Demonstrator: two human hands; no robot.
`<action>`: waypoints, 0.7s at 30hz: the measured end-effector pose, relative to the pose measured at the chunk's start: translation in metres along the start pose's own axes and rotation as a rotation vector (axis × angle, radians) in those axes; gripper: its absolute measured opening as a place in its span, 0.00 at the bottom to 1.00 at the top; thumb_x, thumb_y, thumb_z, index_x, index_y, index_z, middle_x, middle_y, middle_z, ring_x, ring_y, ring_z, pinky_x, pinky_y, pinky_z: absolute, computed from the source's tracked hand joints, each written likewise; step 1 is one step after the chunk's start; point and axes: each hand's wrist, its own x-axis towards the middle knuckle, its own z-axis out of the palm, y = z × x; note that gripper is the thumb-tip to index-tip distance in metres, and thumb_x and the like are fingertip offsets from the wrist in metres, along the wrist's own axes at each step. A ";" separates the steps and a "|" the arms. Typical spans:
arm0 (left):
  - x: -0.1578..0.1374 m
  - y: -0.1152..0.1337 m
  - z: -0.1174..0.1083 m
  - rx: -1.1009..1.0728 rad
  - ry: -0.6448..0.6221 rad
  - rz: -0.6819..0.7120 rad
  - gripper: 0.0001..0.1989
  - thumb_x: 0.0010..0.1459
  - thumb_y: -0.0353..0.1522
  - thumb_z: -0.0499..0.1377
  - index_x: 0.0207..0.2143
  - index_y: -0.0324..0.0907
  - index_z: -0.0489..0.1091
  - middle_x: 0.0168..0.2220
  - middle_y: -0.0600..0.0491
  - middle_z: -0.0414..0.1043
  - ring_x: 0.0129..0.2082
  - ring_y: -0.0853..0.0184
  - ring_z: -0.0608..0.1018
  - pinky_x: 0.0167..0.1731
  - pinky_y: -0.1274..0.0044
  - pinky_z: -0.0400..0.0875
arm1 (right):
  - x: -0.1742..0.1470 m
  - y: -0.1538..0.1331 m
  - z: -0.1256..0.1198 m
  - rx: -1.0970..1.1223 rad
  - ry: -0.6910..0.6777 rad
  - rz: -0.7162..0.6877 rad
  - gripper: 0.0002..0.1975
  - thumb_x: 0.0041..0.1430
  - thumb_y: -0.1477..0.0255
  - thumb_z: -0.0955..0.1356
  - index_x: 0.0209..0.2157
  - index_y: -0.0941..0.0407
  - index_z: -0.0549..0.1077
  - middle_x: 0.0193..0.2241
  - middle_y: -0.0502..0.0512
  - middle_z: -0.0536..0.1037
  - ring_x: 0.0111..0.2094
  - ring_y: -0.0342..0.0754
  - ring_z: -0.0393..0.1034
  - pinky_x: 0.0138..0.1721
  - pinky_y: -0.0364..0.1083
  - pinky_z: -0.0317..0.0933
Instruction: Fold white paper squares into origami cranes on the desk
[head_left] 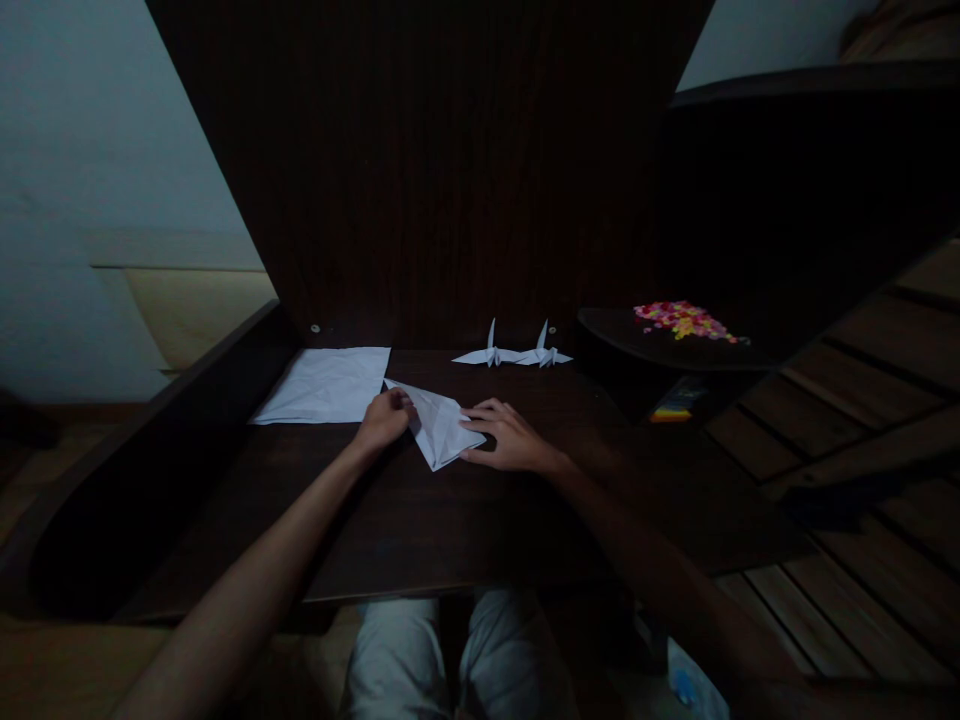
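Note:
A partly folded sheet of white paper [437, 425], creased and pointed at its corners, lies on the dark wooden desk [420, 540] between my hands. My left hand [385, 417] is closed at the paper's left edge, its fingers curled and pinching there. On the other side, my right hand [504, 434] has its fingers along the paper's right part, the thumb below and the fingertips above, gripping that corner. Behind the paper, two white folded paper cranes [491, 355] stand side by side near the desk's back panel.
A stack of white paper sheets [330, 385] lies to the left, beside the raised side board [161, 440]. At the right, a small corner shelf [600, 325] bears a pile of pink, red and yellow bits [686, 319]. A colourful box [675, 400] sits beneath it.

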 end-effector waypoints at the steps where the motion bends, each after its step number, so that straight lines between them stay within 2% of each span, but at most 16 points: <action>1: 0.000 0.000 0.001 -0.065 -0.010 -0.044 0.09 0.35 0.27 0.58 0.25 0.42 0.67 0.20 0.56 0.69 0.23 0.65 0.73 0.26 0.76 0.67 | 0.000 0.000 -0.001 0.006 -0.002 -0.003 0.26 0.52 0.56 0.69 0.51 0.52 0.72 0.55 0.58 0.70 0.53 0.57 0.60 0.53 0.60 0.53; 4: -0.005 0.005 0.004 -0.265 -0.074 -0.089 0.07 0.35 0.28 0.55 0.24 0.41 0.63 0.19 0.57 0.66 0.21 0.68 0.71 0.24 0.77 0.65 | 0.000 -0.002 -0.002 0.025 -0.004 0.006 0.24 0.55 0.55 0.67 0.51 0.51 0.72 0.55 0.57 0.70 0.54 0.56 0.59 0.53 0.59 0.53; 7: -0.011 0.011 0.007 -0.300 -0.134 -0.079 0.09 0.36 0.29 0.57 0.26 0.40 0.65 0.21 0.56 0.69 0.24 0.67 0.73 0.28 0.76 0.67 | 0.001 -0.002 -0.001 0.006 -0.014 0.029 0.22 0.57 0.58 0.67 0.51 0.51 0.72 0.55 0.56 0.70 0.54 0.55 0.59 0.53 0.59 0.53; 11: -0.016 0.011 0.013 -0.171 -0.267 -0.052 0.18 0.38 0.32 0.62 0.36 0.40 0.69 0.31 0.51 0.76 0.34 0.61 0.77 0.36 0.73 0.70 | 0.001 -0.003 0.001 -0.021 -0.009 0.028 0.23 0.55 0.60 0.68 0.52 0.53 0.71 0.56 0.57 0.69 0.55 0.55 0.58 0.54 0.58 0.52; 14: -0.016 0.006 0.019 0.045 -0.217 0.004 0.18 0.41 0.37 0.63 0.36 0.39 0.70 0.35 0.48 0.77 0.36 0.59 0.77 0.36 0.71 0.70 | 0.000 -0.004 0.001 -0.032 -0.020 0.022 0.26 0.56 0.60 0.67 0.55 0.54 0.68 0.57 0.57 0.67 0.56 0.55 0.56 0.54 0.57 0.52; 16: -0.015 0.003 0.021 0.110 -0.211 0.026 0.17 0.44 0.38 0.62 0.36 0.39 0.71 0.36 0.47 0.76 0.36 0.58 0.77 0.36 0.70 0.71 | 0.000 -0.004 0.001 -0.041 -0.040 0.025 0.28 0.57 0.60 0.67 0.57 0.54 0.65 0.58 0.59 0.65 0.57 0.55 0.55 0.55 0.58 0.51; 21: -0.020 0.008 0.018 0.132 -0.322 0.093 0.16 0.46 0.36 0.60 0.39 0.39 0.71 0.38 0.50 0.77 0.37 0.60 0.78 0.38 0.72 0.72 | 0.000 -0.005 0.003 -0.049 -0.075 0.040 0.31 0.57 0.58 0.66 0.60 0.55 0.61 0.60 0.59 0.63 0.59 0.57 0.52 0.56 0.59 0.48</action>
